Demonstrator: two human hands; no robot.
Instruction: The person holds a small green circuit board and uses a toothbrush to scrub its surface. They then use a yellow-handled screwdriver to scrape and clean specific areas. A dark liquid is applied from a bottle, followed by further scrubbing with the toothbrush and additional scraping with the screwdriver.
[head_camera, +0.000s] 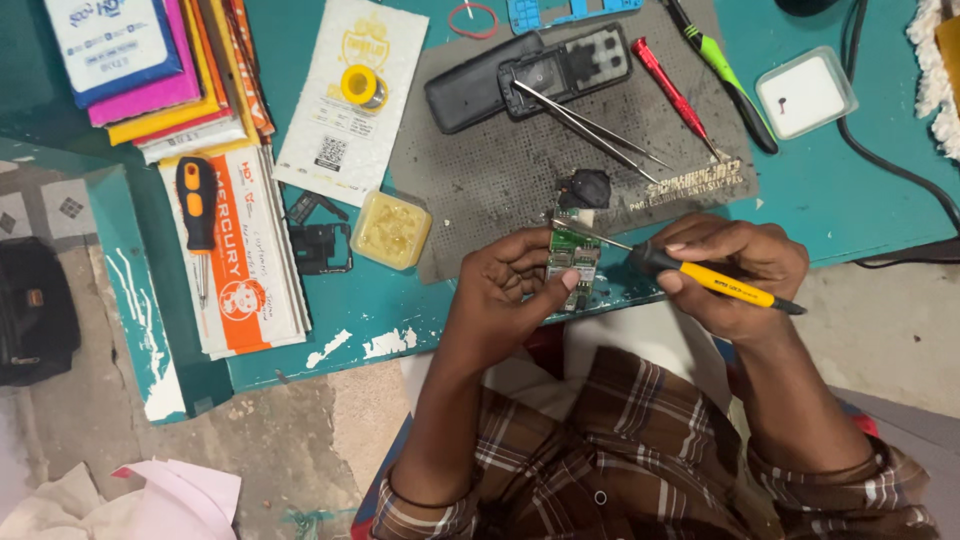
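Left of the grey mat (500, 170), an orange-and-white packet (245, 260) and a white card (345, 100) are lying. At the mat's near edge the left hand (500, 295) is pinching the green circuit board (573, 258); the right hand (740, 265), clamped on the yellow screwdriver (725, 285), is probing it, and a slipping tip could gouge the board.

- Your left hand (505, 290) grips a green circuit board (573, 258), frame centre.
- Your right hand (735, 268) holds a yellow screwdriver (715, 280), tip on the board.
- Tweezers (590, 125) lie on the grey mat (480, 180), upper centre.
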